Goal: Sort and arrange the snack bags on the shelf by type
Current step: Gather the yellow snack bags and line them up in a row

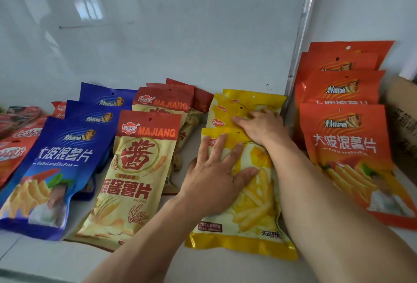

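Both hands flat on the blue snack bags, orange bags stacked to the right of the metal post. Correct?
Not quite. In the head view the left hand and right hand press flat on the yellow snack bags, not the blue ones. The orange bags do sit right of the metal post.

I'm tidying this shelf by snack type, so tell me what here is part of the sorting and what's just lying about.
Part of the job:
yellow bags, under the left hand and right hand
Majiang bags
blue bags
orange bags
red bags

Lying about:
cardboard box
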A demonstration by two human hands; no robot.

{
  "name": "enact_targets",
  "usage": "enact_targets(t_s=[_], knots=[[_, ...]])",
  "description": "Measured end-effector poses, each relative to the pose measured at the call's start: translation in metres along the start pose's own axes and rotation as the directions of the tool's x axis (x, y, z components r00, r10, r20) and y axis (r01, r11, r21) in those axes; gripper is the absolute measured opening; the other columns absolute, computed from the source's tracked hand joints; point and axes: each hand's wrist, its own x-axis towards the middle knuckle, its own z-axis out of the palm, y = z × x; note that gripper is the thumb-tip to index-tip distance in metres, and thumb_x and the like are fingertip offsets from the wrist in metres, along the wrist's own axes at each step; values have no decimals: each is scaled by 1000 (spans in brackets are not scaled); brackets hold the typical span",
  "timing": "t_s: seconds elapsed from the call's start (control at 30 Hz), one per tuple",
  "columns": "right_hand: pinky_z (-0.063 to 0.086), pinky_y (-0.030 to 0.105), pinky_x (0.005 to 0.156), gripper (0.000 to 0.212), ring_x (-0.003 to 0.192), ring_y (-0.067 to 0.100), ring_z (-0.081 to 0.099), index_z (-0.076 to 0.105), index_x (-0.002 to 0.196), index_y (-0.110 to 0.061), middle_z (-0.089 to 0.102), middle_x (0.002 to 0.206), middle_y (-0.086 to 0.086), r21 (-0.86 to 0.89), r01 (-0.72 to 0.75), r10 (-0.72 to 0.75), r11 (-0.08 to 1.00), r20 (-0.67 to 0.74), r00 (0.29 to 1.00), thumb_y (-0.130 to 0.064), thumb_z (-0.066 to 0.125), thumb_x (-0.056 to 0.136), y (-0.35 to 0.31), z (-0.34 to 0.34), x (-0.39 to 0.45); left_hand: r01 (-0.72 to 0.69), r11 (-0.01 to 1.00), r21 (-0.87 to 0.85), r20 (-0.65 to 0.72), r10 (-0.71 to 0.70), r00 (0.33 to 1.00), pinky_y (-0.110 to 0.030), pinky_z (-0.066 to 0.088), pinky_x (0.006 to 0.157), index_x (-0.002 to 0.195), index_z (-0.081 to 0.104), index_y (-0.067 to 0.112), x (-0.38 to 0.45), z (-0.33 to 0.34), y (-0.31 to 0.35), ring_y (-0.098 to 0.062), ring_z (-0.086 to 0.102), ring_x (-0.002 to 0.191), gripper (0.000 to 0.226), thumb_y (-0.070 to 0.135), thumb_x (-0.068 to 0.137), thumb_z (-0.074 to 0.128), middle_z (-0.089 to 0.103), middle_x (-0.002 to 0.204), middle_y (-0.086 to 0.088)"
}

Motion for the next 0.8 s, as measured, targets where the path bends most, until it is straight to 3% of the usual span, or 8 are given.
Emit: enact_targets(t_s=[0.2, 0.3, 0.47, 0.57, 0.67, 0.8], knots=[[30, 52, 115, 77, 142, 29, 38, 50, 144, -28, 42, 155, 5, 198, 70, -34, 978, -178, 983, -79, 39, 86, 5, -14, -13, -31, 999, 45, -8, 31, 999, -53, 0, 123, 157, 2, 49, 0, -7, -1, -23, -19, 154, 74, 79, 92, 17, -12, 169, 12], [32, 47, 116, 78, 142, 28, 39, 47, 146, -18, 42, 155, 10, 335, 147, -58, 930, -262, 963, -72, 45, 89, 10, -29, -28, -37, 997, 71, -65, 42, 997, -52, -2, 125, 158, 3, 46, -1, -7, -2, -24, -17, 155, 76, 79, 92, 19, -9, 170, 10], [32, 46, 117, 92, 144, 27, 37, 35, 153, -20, 37, 158, 6, 493, 91, 5, 865, -190, 982, -75, 53, 82, 26, -14, -77, -26, 998, -54, -123, 19, 992, -48, -1, 125, 161, 5, 34, 1, -5, -3, -20, -16, 155, 86, 77, 91, 31, -4, 170, 12], [31, 36, 115, 81, 142, 23, 39, 32, 153, -22, 40, 154, -1, 594, 61, 26, 802, -138, 990, -65, 57, 89, 30, -4, -101, -20, 991, -135, -143, 0, 990, -47, -2, 124, 161, 7, 34, -1, -7, -4, -18, -16, 155, 86, 77, 91, 32, -6, 170, 11], [36, 41, 114, 83, 138, 22, 45, 34, 151, -29, 45, 152, -4, 647, 26, 30, 762, -76, 997, -73, 54, 84, 34, 5, -103, 48, 968, -246, -186, -95, 978, -48, 1, 124, 161, 5, 36, -5, -4, -6, -21, -15, 155, 85, 77, 90, 30, -11, 169, 10], [38, 37, 112, 72, 136, 24, 47, 35, 151, -22, 46, 151, 3, 650, 15, 48, 759, -79, 996, -57, 58, 92, 33, 14, -99, 119, 911, -396, -140, -188, 972, -50, 15, 121, 160, 15, 34, 3, 10, -10, -26, -3, 155, 102, 89, 73, 18, -1, 169, -2]])
